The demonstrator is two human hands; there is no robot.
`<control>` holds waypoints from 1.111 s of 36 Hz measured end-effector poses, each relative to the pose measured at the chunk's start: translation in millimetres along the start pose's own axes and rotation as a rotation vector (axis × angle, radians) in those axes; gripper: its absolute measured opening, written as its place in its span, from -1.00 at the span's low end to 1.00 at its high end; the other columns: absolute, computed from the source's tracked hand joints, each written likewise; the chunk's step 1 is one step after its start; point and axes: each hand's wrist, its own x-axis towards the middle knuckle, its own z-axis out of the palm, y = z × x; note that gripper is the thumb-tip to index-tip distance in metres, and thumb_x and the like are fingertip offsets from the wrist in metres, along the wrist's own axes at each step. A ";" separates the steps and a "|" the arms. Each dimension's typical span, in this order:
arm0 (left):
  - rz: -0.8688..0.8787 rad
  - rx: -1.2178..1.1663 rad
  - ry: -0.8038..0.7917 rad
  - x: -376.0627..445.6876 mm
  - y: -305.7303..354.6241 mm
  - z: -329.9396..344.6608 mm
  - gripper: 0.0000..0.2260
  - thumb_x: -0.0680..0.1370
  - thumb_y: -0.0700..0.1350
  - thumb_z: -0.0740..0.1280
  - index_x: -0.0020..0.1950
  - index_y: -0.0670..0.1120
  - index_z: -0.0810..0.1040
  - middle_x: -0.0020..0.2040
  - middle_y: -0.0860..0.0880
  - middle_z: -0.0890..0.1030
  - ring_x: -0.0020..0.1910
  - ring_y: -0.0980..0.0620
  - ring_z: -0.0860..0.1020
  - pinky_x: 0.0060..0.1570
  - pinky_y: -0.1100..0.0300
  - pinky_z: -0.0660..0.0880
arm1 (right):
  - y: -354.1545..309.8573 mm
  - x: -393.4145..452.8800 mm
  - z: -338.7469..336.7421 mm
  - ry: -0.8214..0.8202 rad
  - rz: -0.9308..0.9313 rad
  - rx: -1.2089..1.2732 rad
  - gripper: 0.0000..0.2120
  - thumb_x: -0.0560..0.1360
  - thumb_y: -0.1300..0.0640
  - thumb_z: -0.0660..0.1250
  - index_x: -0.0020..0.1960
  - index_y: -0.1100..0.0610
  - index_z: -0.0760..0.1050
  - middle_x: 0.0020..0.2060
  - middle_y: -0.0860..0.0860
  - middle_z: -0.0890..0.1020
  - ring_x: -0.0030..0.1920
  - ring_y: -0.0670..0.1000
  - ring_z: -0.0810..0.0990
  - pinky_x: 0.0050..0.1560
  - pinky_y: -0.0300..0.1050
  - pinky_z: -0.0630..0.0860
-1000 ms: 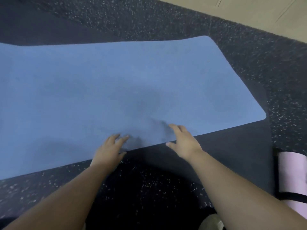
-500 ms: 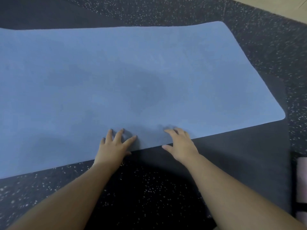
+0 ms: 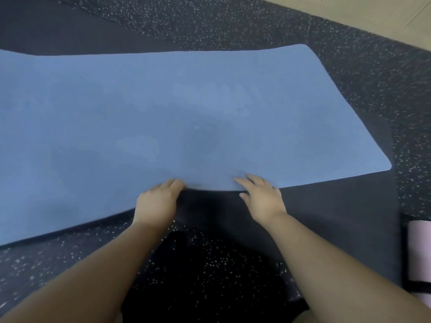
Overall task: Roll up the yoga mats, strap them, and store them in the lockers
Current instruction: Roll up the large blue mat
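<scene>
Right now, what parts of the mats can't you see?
- Blue mat: its left end runs off the head view's left edge.
- Pink rolled mat: mostly cut off by the right edge.
- Left hand: fingertips hidden under the blue mat's lifted edge.
- Lockers: not in view.

Dark speckled rubber floor (image 3: 233, 22), black mat (image 3: 326, 210) flat on it, rolled pink mat (image 3: 419, 250) at right edge

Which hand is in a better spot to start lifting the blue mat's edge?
Probably the left hand: its fingers curl at the blue mat edge, which bulges up slightly there. The right hand lies flatter, fingers spread on top, thumb off the edge. Both sit close together.
</scene>
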 end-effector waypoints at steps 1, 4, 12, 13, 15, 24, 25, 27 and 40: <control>-0.023 -0.008 0.022 0.3 2.2 -5.3 -0.62 0.55 -0.29 0.20 0.30 0.05 0.45 0.19 0.04 0.54 0.04 -0.09 0.56 -0.22 0.16 0.30 | 0.9 -1.9 -5.2 0.030 -0.010 -0.011 -0.56 0.68 0.05 0.05 0.54 -0.16 0.14 0.54 -0.07 0.15 0.53 -0.05 0.07 0.47 -0.04 -0.02; -0.082 -0.067 0.084 0.3 3.3 -21.7 -0.61 0.56 -0.32 0.17 0.29 0.04 0.46 0.21 0.03 0.55 -0.02 -0.13 0.56 -0.21 0.15 0.30 | 3.1 -8.0 -22.0 0.118 -0.044 -0.048 -0.56 0.69 0.09 0.02 0.54 -0.15 0.15 0.54 -0.05 0.18 0.53 -0.05 0.10 0.44 -0.10 -0.03; -0.242 -0.296 0.177 -29.3 -19.5 -71.2 -0.76 0.66 -0.16 0.09 0.20 0.00 0.50 0.17 -0.05 0.58 -0.03 -0.17 0.56 -0.06 0.05 0.44 | -1.8 -34.5 -74.2 0.256 0.012 -0.162 -0.52 0.66 0.19 0.03 0.54 -0.13 0.16 0.52 -0.07 0.23 0.53 -0.03 0.12 0.51 0.01 -0.07; -0.249 -0.317 0.193 -36.4 -21.3 -78.5 -0.76 0.67 -0.15 0.08 0.20 -0.01 0.51 0.16 -0.06 0.58 -0.04 -0.17 0.55 -0.04 0.03 0.46 | -3.9 -40.9 -81.1 0.275 0.014 -0.170 -0.52 0.66 0.19 0.04 0.53 -0.12 0.20 0.50 -0.07 0.27 0.51 -0.02 0.17 0.51 0.00 -0.01; -0.255 -0.350 0.226 -50.9 -22.6 -94.8 -0.76 0.68 -0.12 0.08 0.18 -0.04 0.53 0.13 -0.07 0.60 -0.05 -0.17 0.56 -0.03 0.02 0.48 | -11.0 -55.1 -93.3 0.307 -0.014 -0.192 -0.59 0.67 0.15 0.04 0.48 -0.10 0.29 0.43 -0.06 0.40 0.44 0.03 0.32 0.43 -0.03 0.16; -0.422 -0.198 0.462 -116.3 -23.6 -159.2 -0.80 0.61 0.01 0.24 0.15 0.05 0.60 0.23 -0.05 0.50 0.23 -0.13 0.37 0.14 -0.05 0.25 | -63.0 -138.1 -125.7 0.470 -0.082 -0.168 -0.72 0.69 0.02 0.04 0.22 0.05 0.48 0.08 0.04 0.63 0.05 0.17 0.59 -0.07 -0.05 0.35; -0.468 -0.189 0.475 -124.1 -24.5 -167.6 -0.78 0.60 0.04 0.27 0.19 0.04 0.59 0.26 -0.08 0.45 0.23 -0.15 0.35 0.15 -0.06 0.27 | -69.2 -148.0 -128.3 0.494 -0.089 -0.159 -0.73 0.69 0.03 0.05 0.20 0.06 0.48 0.05 0.05 0.64 0.03 0.17 0.59 -0.11 -0.06 0.34; -0.499 -0.207 0.498 -138.5 -27.6 -183.4 -0.72 0.58 0.07 0.30 0.24 0.02 0.56 0.27 -0.13 0.39 0.18 -0.19 0.38 0.12 -0.08 0.34 | -80.4 -167.3 -133.7 0.546 -0.100 -0.155 -0.73 0.69 0.02 0.03 0.17 0.06 0.47 -0.03 0.04 0.64 -0.03 0.16 0.59 -0.17 -0.08 0.33; -0.225 -0.310 0.592 -198.3 -35.8 -249.1 -0.68 0.60 -0.04 0.26 0.36 0.01 0.50 0.39 -0.16 0.39 0.25 -0.24 0.43 0.27 -0.09 0.37 | -138.8 -259.2 -174.3 0.753 -0.108 -0.137 -0.70 0.69 -0.02 -0.02 0.29 -0.03 0.40 -0.05 -0.04 0.65 -0.05 0.07 0.60 -0.22 -0.09 0.30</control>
